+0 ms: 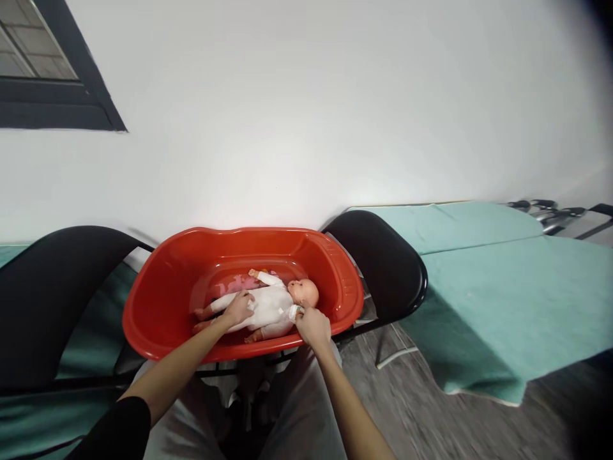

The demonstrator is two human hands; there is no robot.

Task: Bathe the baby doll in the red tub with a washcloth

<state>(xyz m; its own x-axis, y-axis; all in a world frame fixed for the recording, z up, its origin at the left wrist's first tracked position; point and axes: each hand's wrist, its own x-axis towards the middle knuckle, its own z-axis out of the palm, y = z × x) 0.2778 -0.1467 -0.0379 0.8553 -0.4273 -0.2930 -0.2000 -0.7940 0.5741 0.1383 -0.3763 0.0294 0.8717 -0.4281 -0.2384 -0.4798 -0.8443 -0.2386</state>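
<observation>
Left hand: left hand [238,309] lies palm-down, fingers loosely spread, on the lower belly of the doll; resting on it, not gripping.
Right hand: right hand [313,326] at the doll's shoulder, near edge of tub; fingertips pinched on the white fabric by the neck, rest of the hand curled.
Doll: plastic baby doll in a white bodysuit [271,304] lies on its back inside the tub, bald head toward the right, bare legs toward the left, one arm raised toward the far wall.
Tub: glossy red oval plastic baby bathtub [158,287] in front of the person's knees, on a dark frame; base mostly hidden.
Pink item: something pink [234,283] in the tub beyond the doll, too blurred to tell what.
Chairs: black folding chair [387,262] just right of tub, black chair back [52,287] at left.
Cloth: teal cloth cover [502,287] over a table at right.
Wall: plain white wall [306,115], dark-framed window [43,70] top left.
</observation>
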